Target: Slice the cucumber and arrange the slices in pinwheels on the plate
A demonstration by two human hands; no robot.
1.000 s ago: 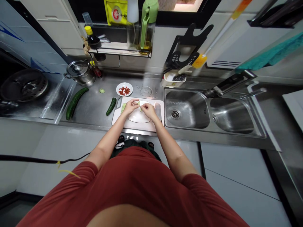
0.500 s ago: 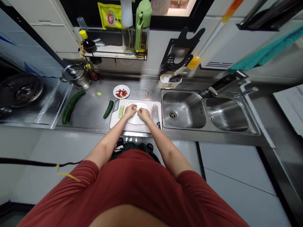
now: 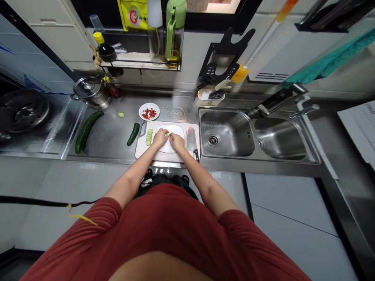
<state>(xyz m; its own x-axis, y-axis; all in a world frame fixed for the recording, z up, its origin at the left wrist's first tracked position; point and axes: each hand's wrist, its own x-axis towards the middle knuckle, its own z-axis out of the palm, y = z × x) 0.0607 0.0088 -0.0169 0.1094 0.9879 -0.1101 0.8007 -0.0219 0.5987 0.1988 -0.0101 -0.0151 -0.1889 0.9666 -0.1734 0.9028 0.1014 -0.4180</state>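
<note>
Over a white plate [image 3: 170,148], my left hand [image 3: 160,139] pinches a small pale green cucumber slice [image 3: 168,133]. My right hand [image 3: 177,143] is closed with its fingertips at the same slice, close against the left ones. Fingers hide most of the slice. Under the plate lies a white cutting board [image 3: 142,151]. A row of overlapping cucumber slices [image 3: 149,137] rests on its left part, and a broad-bladed kitchen knife [image 3: 191,136] with a black handle lies on its right. Left of the board is a short cucumber piece [image 3: 133,134].
A longer cucumber [image 3: 88,131], a cut-off cucumber end [image 3: 120,114] and a plate [image 3: 141,114] of chopped red pieces [image 3: 149,113] are on the steel counter. A lidded pot [image 3: 92,93] stands back left; a double sink [image 3: 227,150] adjoins the board at right.
My hands have come slightly closer together over the plate, fingertips now meeting at the slice. The whole view has shifted slightly; counter items stay in place.
</note>
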